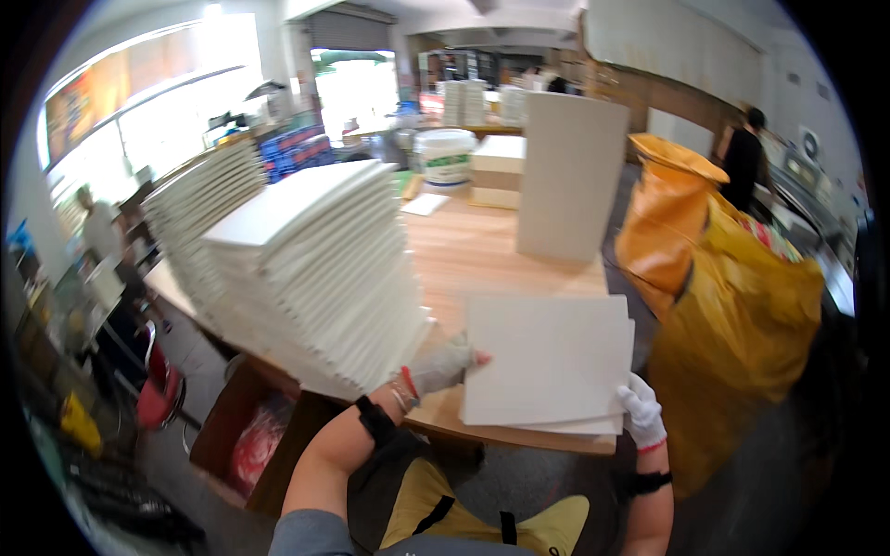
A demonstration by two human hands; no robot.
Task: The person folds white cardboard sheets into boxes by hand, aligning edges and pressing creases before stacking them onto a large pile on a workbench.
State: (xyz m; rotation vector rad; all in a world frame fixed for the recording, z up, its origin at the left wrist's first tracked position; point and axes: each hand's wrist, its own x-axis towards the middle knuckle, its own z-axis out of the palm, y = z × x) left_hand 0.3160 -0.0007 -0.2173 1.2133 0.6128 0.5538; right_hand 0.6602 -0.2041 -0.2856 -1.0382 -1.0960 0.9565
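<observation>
Flat white rectangular boards, at least two and slightly out of line, lie at the near edge of the wooden table. My left hand, in a pale glove with fingertips showing, grips their left edge, thumb on top. My right hand, in a white glove with a red cuff edge, is curled round their lower right edge. Just left of my left hand rises a tall stack of white flat pieces, slightly blurred. Beyond the boards, a tall white-grey block stands upright on the table.
The wooden table also bears a white bucket and a box farther back. Orange and yellow sacks crowd its right side. Below left sit an open carton and a red chair. Other people are in the background.
</observation>
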